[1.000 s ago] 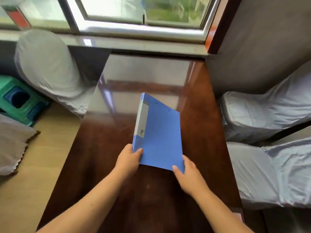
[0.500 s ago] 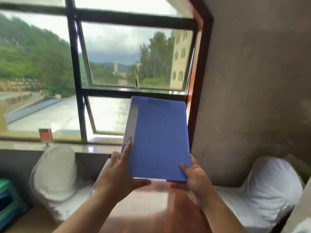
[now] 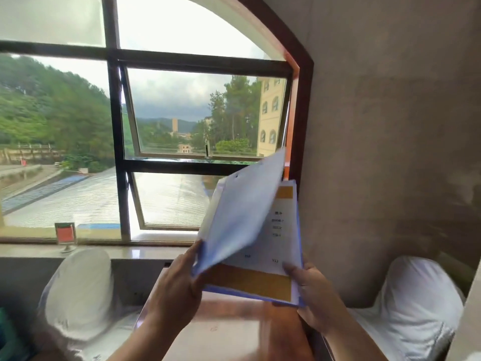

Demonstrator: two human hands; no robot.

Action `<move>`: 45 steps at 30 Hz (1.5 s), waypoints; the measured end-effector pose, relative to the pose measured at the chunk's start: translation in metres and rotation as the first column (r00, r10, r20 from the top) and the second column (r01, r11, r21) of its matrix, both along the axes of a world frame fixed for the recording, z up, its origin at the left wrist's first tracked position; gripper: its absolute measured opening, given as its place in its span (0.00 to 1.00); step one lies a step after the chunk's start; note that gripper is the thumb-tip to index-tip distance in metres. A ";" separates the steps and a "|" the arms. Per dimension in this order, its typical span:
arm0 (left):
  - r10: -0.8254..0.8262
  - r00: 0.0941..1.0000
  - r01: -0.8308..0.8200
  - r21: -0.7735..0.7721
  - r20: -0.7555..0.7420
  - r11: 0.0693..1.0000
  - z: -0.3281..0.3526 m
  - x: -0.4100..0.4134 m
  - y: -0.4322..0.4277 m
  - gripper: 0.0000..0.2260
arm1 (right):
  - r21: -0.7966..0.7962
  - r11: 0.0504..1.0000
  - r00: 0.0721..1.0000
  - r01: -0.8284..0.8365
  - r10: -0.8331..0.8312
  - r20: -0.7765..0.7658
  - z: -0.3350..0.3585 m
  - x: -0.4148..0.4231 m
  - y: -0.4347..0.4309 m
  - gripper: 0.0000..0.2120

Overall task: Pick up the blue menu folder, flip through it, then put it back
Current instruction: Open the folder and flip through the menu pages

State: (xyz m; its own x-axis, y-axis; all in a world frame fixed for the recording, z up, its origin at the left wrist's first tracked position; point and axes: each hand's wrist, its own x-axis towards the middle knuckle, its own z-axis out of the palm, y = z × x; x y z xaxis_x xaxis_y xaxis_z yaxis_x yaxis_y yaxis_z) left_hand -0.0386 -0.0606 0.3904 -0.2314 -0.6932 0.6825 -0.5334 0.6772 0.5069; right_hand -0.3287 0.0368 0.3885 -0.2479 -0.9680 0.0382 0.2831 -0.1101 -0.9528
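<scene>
The blue menu folder [image 3: 242,220] is held up in front of the window, above the brown table [image 3: 234,332]. Its front cover is swung partly open to the left and blurred. A white menu page with orange bands [image 3: 276,246] shows inside. My left hand [image 3: 177,287] grips the lower left edge at the cover. My right hand [image 3: 312,295] holds the lower right corner, thumb on the page.
A large window [image 3: 161,126] with a dark frame fills the back. A small red sign holder [image 3: 65,234] stands on the sill. White-covered chairs sit at the left [image 3: 78,290] and right [image 3: 416,308] of the table. A brown wall [image 3: 390,152] rises on the right.
The folder went from lying on the table to being lifted before the window. Its cover, shut half a second ago, now swings open to show a page. My view tilted upward.
</scene>
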 end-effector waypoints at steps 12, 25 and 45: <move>0.169 0.759 0.234 0.505 -0.629 0.831 0.003 0.003 0.000 0.15 | -0.143 0.987 0.996 0.072 -0.062 0.068 0.003 -0.022 -0.007 0.12; 0.196 0.981 -0.195 -0.127 -0.010 0.973 0.020 -0.004 0.033 0.28 | -0.139 0.983 0.990 0.120 -0.109 0.084 0.005 -0.024 -0.011 0.12; 0.064 0.996 -0.046 -0.234 0.067 0.971 0.047 -0.036 0.037 0.04 | -0.159 0.985 0.993 0.059 -0.042 0.110 0.020 0.026 0.004 0.27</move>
State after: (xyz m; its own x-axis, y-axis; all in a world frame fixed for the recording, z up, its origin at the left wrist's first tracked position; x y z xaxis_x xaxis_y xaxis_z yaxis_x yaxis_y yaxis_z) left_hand -0.0748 -0.0240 0.4374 -0.2529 -0.5308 0.8089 -0.6030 0.7403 0.2973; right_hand -0.3023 0.0411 0.4086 -0.3073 -0.9373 0.1643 0.3716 -0.2771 -0.8861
